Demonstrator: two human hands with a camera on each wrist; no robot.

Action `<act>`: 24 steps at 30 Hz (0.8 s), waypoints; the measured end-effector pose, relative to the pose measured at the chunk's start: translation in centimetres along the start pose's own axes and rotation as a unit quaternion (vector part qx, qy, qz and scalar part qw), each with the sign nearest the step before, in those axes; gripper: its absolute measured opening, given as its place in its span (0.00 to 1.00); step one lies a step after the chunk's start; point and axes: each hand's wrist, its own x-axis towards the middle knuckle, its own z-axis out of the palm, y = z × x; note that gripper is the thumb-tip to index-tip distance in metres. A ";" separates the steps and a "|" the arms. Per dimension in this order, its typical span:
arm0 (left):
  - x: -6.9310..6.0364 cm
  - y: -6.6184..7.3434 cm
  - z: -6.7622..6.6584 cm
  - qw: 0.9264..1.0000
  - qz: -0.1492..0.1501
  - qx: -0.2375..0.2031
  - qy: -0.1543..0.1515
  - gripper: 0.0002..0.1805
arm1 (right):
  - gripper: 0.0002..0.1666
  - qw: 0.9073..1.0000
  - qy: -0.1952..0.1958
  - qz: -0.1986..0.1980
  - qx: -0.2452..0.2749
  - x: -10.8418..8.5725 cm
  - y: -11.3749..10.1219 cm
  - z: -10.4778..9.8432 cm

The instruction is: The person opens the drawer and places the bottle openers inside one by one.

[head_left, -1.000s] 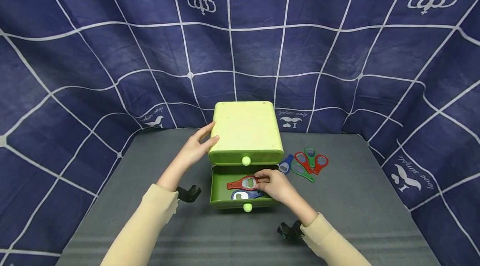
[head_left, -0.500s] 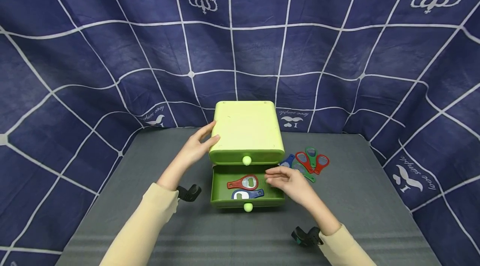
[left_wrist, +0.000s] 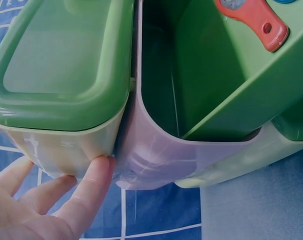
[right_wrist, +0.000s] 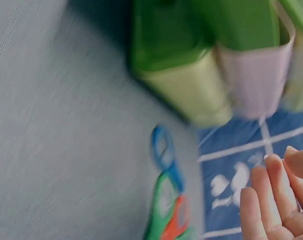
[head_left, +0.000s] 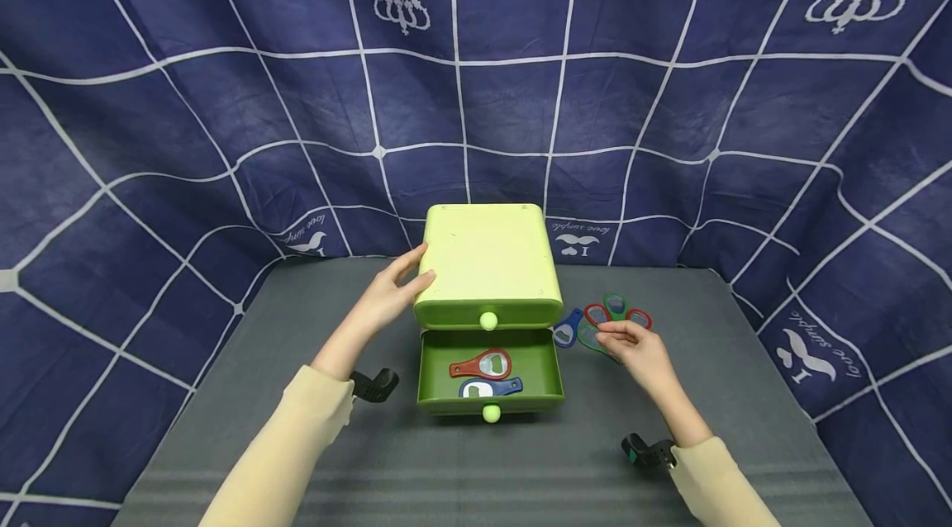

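The left hand (head_left: 383, 296) rests on the left side of the light green drawer cabinet (head_left: 491, 250), fingertips touching its edge; the left wrist view shows those fingers (left_wrist: 86, 195) against the cabinet wall. Below, a green drawer (head_left: 546, 370) stands pulled out, with a red bottle opener (head_left: 467, 367) and a blue one (head_left: 506, 386) lying in it. The right hand (head_left: 640, 353) hovers over the pile of openers right of the cabinet, fingers extended and holding nothing. It partly covers a green opener (head_left: 587, 336) and red ones; a blue opener (head_left: 573, 318) lies nearest the cabinet.
The cabinet stands on a grey cloth-covered table (head_left: 357, 461). A blue curtain with white lines (head_left: 506, 106) hangs behind and at both sides. The top drawer, with its round knob (head_left: 488, 321), is closed above the pulled-out one.
The right hand has left the red opener in the drawer and moved right, out over the loose openers on the table. The left hand has stayed on the cabinet.
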 end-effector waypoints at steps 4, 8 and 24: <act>0.1 -0.1 -0.1 1.000 -0.006 -0.003 -0.002 0.36 | 0.21 0.998 0.028 0.019 -0.046 0.8 2.2 -0.3; 0.2 0.0 -0.2 1.000 -0.015 -0.009 -0.007 0.36 | 0.18 0.994 0.053 0.024 -0.089 1.4 3.9 0.0; 0.1 -0.1 0.1 1.000 0.001 -0.009 0.000 0.36 | 0.23 0.980 0.038 0.097 -0.167 2.9 6.1 1.0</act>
